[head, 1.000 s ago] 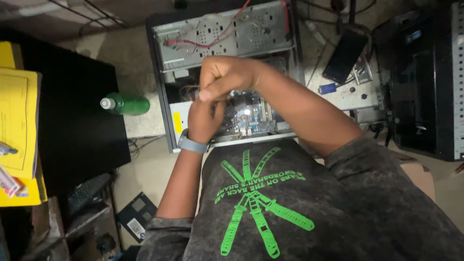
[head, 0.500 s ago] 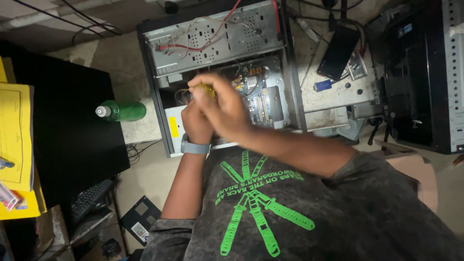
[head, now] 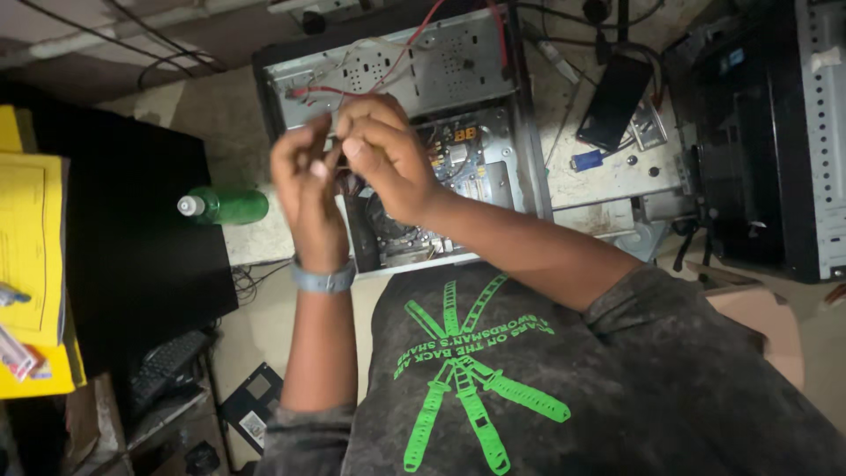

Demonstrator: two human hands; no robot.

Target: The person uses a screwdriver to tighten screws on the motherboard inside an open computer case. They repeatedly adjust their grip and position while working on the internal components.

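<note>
An open grey computer case (head: 458, 62) lies on the bench in front of me, with red and white wires and a circuit board (head: 471, 167) showing inside. Both hands are raised over its left half. My left hand (head: 304, 181), with a grey wristband (head: 324, 279), has its fingers curled toward my right hand (head: 383, 154). The fingertips of the two hands meet. Whatever sits between them is hidden by the fingers.
A green bottle (head: 229, 205) lies left of the case. A black phone (head: 617, 101) and small metal parts rest to its right, beside a black computer tower (head: 758, 150). Yellow papers (head: 31, 256) sit on a black surface at far left, a keyboard (head: 167, 361) below.
Both hands have lifted up and away from the inside of the case and now meet above its left half. The view has shifted slightly.
</note>
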